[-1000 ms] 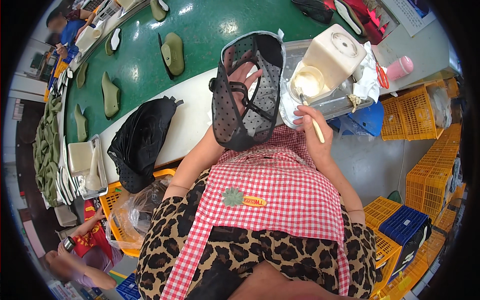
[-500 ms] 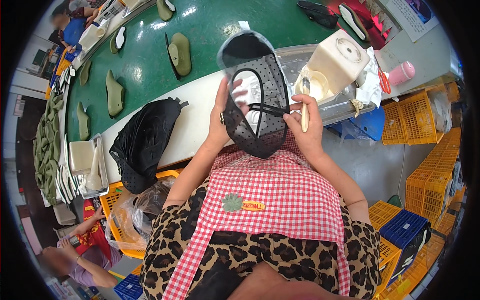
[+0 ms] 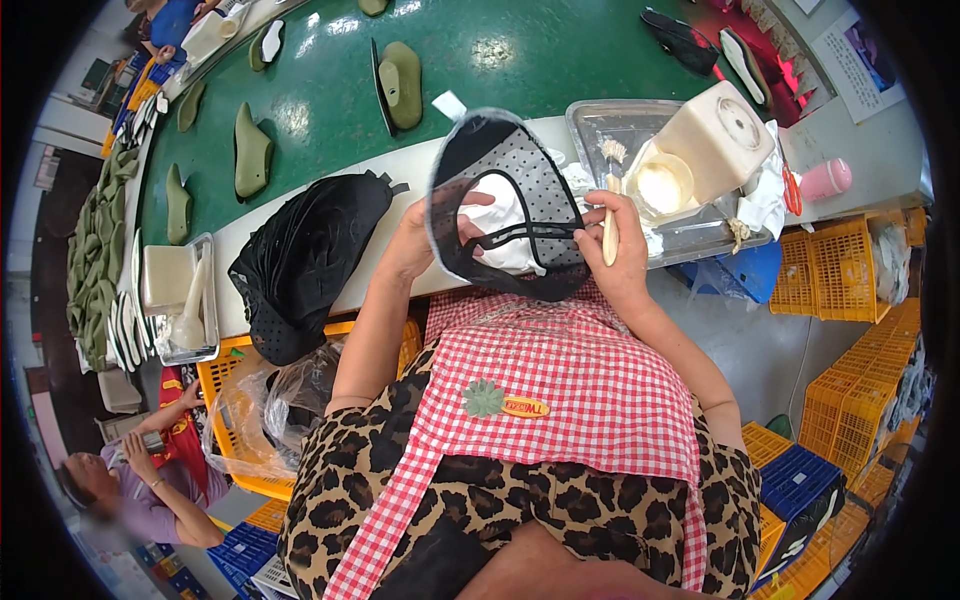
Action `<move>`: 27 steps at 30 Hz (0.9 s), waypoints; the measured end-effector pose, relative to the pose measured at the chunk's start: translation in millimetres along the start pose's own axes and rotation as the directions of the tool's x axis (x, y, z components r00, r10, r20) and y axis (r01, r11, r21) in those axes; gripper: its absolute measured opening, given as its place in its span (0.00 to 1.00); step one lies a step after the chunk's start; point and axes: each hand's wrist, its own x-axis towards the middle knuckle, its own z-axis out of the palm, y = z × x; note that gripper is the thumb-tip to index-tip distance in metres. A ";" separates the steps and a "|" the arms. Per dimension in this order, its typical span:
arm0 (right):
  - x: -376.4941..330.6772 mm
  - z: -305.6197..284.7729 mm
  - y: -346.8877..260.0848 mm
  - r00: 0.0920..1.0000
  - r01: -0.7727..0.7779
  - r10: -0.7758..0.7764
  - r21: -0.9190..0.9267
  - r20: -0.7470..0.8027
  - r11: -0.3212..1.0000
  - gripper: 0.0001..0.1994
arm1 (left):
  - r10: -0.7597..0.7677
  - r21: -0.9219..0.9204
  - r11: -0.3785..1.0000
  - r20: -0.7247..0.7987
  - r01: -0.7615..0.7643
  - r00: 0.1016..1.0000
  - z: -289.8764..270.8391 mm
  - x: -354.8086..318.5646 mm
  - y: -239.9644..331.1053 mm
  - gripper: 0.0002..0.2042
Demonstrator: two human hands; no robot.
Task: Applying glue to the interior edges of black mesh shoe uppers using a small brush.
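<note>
Green tabletop [image 3: 330,60] lay beyond blk mesh upper [image 3: 545,180], long axis pointing away, btwn your L hand [image 3: 410,240], gripping its side, & R hand [image 3: 624,250], pinching brush [image 3: 613,184].

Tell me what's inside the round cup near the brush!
Pale, creamy-looking stuff is inside the cup. It hides the bottom, so anything underneath can't be seen. The brush is outside, in the right hand.
</note>
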 end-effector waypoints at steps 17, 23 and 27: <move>19.8 -15.6 3.4 0.978 0.163 -0.182 -0.165 -0.101 0.973 0.13 | -0.266 -0.195 0.935 0.164 0.296 0.950 40.8 53.5 26.1 0.33; 40.5 -38.8 -31.4 0.945 0.297 -0.312 -0.133 -0.103 0.945 0.12 | -0.264 -0.160 0.943 0.175 0.292 0.949 48.5 61.7 26.8 0.34; 58.5 -42.7 -56.0 0.912 0.390 -0.403 -0.148 -0.077 0.909 0.10 | -0.232 -0.037 0.971 0.082 0.236 0.969 59.4 65.0 24.8 0.34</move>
